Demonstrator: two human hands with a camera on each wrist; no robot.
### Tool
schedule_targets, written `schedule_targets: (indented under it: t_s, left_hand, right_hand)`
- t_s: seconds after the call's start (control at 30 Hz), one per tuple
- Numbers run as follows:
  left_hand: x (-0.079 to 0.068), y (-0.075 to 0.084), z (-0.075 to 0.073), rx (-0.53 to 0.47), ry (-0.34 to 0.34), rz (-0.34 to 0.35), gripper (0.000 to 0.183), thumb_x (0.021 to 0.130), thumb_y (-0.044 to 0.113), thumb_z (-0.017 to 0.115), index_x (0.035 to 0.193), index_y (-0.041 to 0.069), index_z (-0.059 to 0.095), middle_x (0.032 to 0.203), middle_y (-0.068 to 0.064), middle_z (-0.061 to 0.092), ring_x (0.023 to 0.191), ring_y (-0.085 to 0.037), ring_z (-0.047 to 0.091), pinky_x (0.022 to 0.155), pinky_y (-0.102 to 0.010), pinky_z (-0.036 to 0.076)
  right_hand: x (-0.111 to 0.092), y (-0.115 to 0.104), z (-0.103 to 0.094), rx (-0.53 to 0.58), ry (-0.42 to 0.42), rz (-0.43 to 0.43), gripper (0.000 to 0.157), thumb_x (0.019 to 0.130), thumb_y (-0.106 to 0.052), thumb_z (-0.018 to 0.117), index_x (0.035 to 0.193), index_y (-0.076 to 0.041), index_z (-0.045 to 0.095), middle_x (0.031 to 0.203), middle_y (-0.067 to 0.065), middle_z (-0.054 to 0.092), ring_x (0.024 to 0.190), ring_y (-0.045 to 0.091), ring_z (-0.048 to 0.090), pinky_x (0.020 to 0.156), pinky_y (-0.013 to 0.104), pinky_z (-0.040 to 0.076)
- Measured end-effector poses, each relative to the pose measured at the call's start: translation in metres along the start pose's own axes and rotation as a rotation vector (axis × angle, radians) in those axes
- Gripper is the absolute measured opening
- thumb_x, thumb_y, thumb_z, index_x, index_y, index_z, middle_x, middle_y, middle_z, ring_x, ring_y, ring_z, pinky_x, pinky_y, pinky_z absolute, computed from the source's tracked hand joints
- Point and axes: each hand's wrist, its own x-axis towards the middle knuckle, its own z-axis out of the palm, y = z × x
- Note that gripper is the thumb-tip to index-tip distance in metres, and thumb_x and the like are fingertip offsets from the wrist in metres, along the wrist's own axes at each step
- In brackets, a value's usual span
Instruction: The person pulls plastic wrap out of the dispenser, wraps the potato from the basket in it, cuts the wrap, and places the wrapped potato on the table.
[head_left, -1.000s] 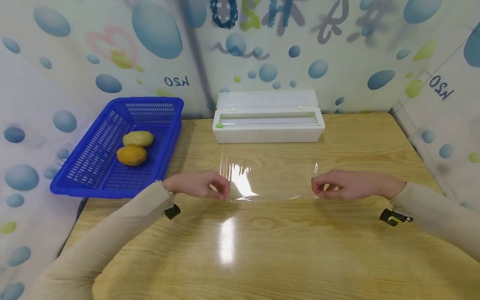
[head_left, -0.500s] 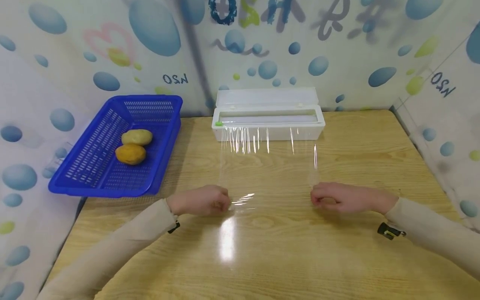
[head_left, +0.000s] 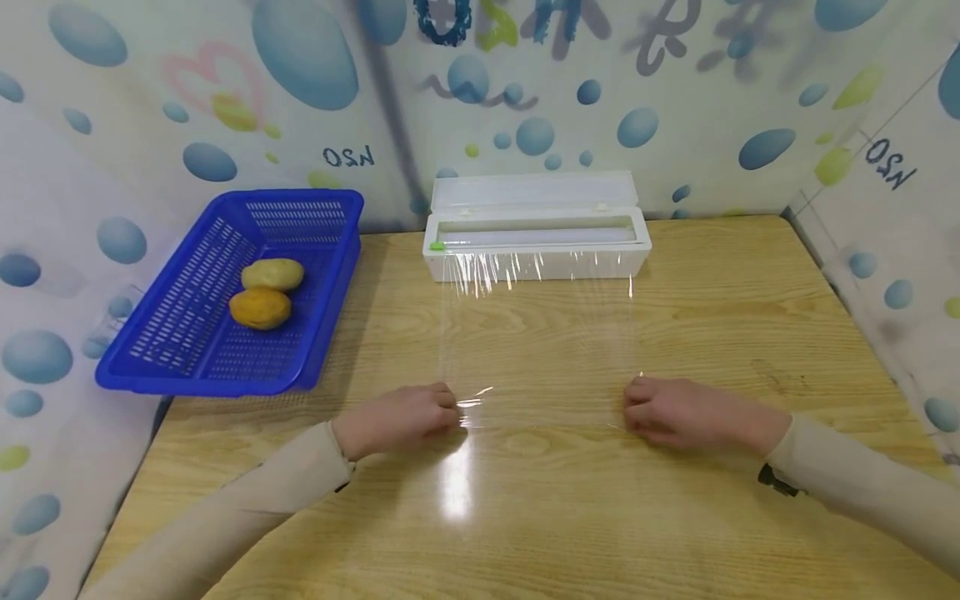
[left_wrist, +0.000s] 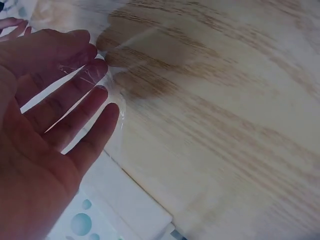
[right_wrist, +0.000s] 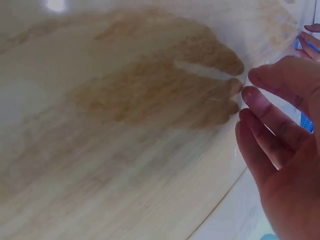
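A sheet of clear plastic wrap point(head_left: 536, 358) stretches from the white wrap dispenser point(head_left: 536, 262) over the wooden table toward me. At its near left corner is my left hand point(head_left: 401, 421); in the left wrist view its thumb and forefinger lie close together with crumpled film at them, the other fingers fairly straight. My right hand point(head_left: 693, 412) touches the near right corner of the film. A narrow gap shows between right thumb and forefinger in the right wrist view, and the fingers point(right_wrist: 270, 110) are nearly straight.
On the left of the table stands a blue plastic basket point(head_left: 330, 333). In it lie a pale yellow-green fruit point(head_left: 272, 274) and an orange-yellow fruit point(head_left: 260, 309). The dispenser's lid point(head_left: 534, 192) is raised against the patterned wall at the back.
Both hands have moved nearer to me and down toward the table, drawing the film out longer. The right thumb and fingers, earlier curled together, now look looser and straighter.
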Motion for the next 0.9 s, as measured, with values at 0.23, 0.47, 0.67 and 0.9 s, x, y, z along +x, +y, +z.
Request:
schedule_targets:
  t_s: [0.23, 0.47, 0.67, 0.9]
  left_hand:
    - [-0.005, 0.008, -0.002, 0.123, -0.011, -0.004, 0.012, 0.084, 0.011, 0.074, 0.094, 0.011, 0.067, 0.089, 0.001, 0.063, 0.086, -0.018, 0.056, 0.072, -0.032, 0.047]
    - [-0.014, 0.011, -0.001, 0.120, -0.026, -0.022, 0.017, 0.081, 0.012, 0.074, 0.096, 0.012, 0.067, 0.088, 0.002, 0.062, 0.082, -0.016, 0.057, 0.070, -0.033, 0.048]
    - [-0.016, 0.010, 0.000, 0.099, 0.018, 0.001, 0.014, 0.080, 0.010, 0.074, 0.094, 0.012, 0.069, 0.085, 0.002, 0.062, 0.079, -0.017, 0.057, 0.071, -0.033, 0.048]
    - [-0.015, 0.009, 0.004, 0.122, 0.067, 0.018, 0.009, 0.081, 0.009, 0.075, 0.078, 0.011, 0.067, 0.076, 0.002, 0.054, 0.070, -0.016, 0.053, 0.066, -0.030, 0.047]
  right_hand:
    - [-0.002, -0.001, 0.003, -0.065, 0.045, -0.021, 0.021, 0.077, -0.004, 0.073, 0.081, -0.017, 0.057, 0.085, -0.009, 0.048, 0.081, 0.008, 0.046, 0.064, 0.025, 0.045]
    - [-0.006, -0.003, 0.006, -0.157, 0.116, -0.070, 0.020, 0.076, -0.005, 0.075, 0.085, -0.014, 0.060, 0.088, -0.003, 0.059, 0.082, 0.015, 0.057, 0.070, 0.034, 0.051]
    - [-0.010, -0.004, 0.005, -0.169, 0.142, -0.108, 0.017, 0.099, -0.016, 0.054, 0.085, -0.012, 0.061, 0.094, 0.002, 0.063, 0.087, 0.018, 0.062, 0.071, 0.032, 0.053]
    - [-0.015, -0.007, 0.006, -0.172, 0.143, -0.117, 0.042, 0.104, -0.024, 0.032, 0.080, -0.011, 0.064, 0.096, 0.004, 0.065, 0.096, 0.021, 0.065, 0.079, 0.034, 0.054]
